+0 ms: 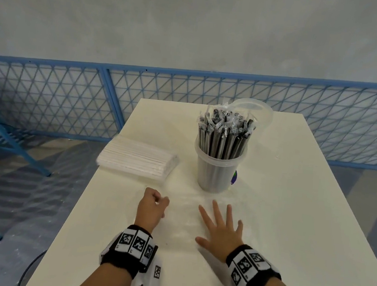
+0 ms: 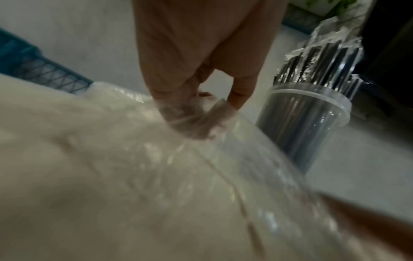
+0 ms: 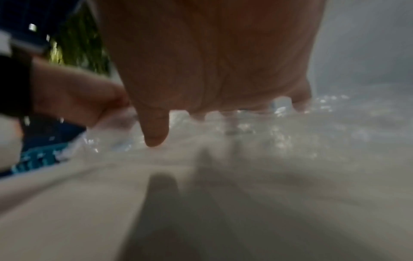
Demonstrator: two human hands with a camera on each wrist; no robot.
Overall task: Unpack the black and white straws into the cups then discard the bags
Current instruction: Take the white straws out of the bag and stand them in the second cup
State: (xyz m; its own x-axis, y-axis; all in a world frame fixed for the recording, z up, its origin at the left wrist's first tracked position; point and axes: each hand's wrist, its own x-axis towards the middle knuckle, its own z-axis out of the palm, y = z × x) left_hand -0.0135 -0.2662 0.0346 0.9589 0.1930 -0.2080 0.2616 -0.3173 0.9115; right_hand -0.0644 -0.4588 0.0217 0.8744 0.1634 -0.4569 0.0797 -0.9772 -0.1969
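Blue fence and a grey wall stand behind the white desk. One clear empty bag lies flat on the desk near the person. The left hand pinches the bag's edge in its grip. The right hand lies open and flat on it. At twelve o'clock from the hands, a cup holds the black straws. At eleven o'clock, the white straws sit in their bag. A second cup stands behind. I think the empty bag gets thrown away next, so it must be scrunched and lifted.
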